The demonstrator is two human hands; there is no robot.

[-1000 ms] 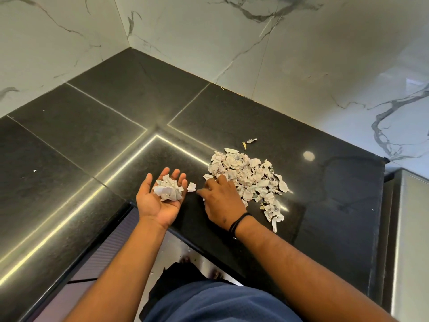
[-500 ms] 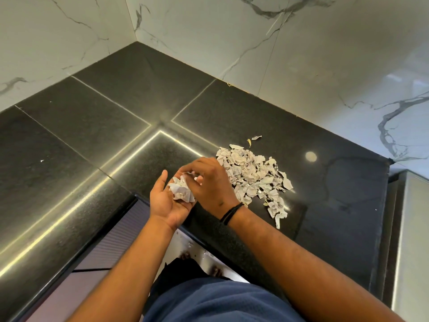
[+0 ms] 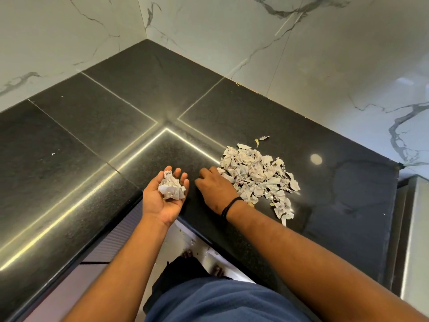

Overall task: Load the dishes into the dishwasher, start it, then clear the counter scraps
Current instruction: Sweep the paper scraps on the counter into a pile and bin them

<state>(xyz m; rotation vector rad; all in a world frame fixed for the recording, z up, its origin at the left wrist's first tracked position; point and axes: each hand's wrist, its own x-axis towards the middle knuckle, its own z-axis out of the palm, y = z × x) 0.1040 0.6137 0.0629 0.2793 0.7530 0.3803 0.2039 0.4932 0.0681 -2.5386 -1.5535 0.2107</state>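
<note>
Left hand (image 3: 165, 199) palm up at the front edge of the black stone surface (image 3: 97, 126), fingers (image 3: 177, 173) loosely cupped round a small wad of grey paper scraps (image 3: 171, 188) sitting in the palm. Right hand (image 3: 216, 187) palm down on the surface, just left of the main scrap pile (image 3: 256, 174), fingers curled, tips on the stone at the pile's near-left edge; can't tell if it pinches any piece. Black band (image 3: 231, 206) on right wrist. Pile is loose torn grey bits, spread toward the right, a tail of pieces trailing toward the front edge; one stray scrap (image 3: 264, 137) and a yellowish fleck just behind the pile. Tiny white fleck (image 3: 53, 154) far left on the surface. White marble-look walls (image 3: 301, 66) meet at the back corner. Steel appliance edge (image 3: 415, 228) at far right, beside the surface. Blue shorts (image 3: 220, 300) and bare toes at bottom, a few scraps on the floor (image 3: 192, 242) below the surface edge.
</note>
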